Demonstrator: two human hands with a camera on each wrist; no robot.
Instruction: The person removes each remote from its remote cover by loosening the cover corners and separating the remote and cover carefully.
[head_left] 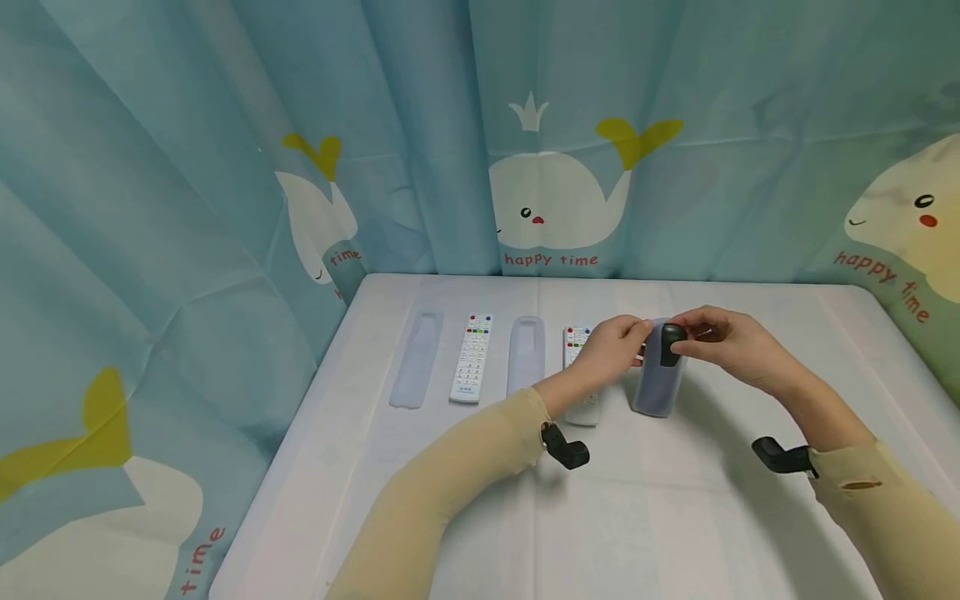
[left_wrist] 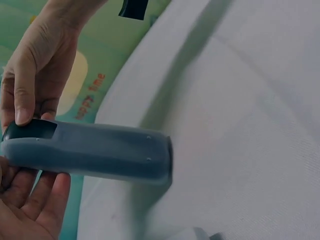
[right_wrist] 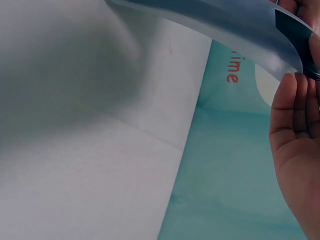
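Observation:
Both hands hold a black remote control (head_left: 670, 342) inside a translucent remote cover (head_left: 660, 387), tilted upright over the right part of the table. The remote's dark rounded end shows through an opening near the cover's upper end. My left hand (head_left: 611, 354) grips the cover's upper left edge; in the left wrist view its fingers (left_wrist: 52, 192) lie along the underside. My right hand (head_left: 731, 343) pinches the top end from the right, its thumb (left_wrist: 22, 102) on the black end. In the right wrist view, the right fingertips (right_wrist: 287, 85) are at the cover's rim.
Left of the hands, a white remote (head_left: 581, 337) lies partly hidden by my left hand. Farther left lie an empty translucent cover (head_left: 527, 354), another white remote (head_left: 471, 358) and another cover (head_left: 417, 358). A blue patterned curtain (head_left: 420, 208) hangs behind the white table (head_left: 600, 517).

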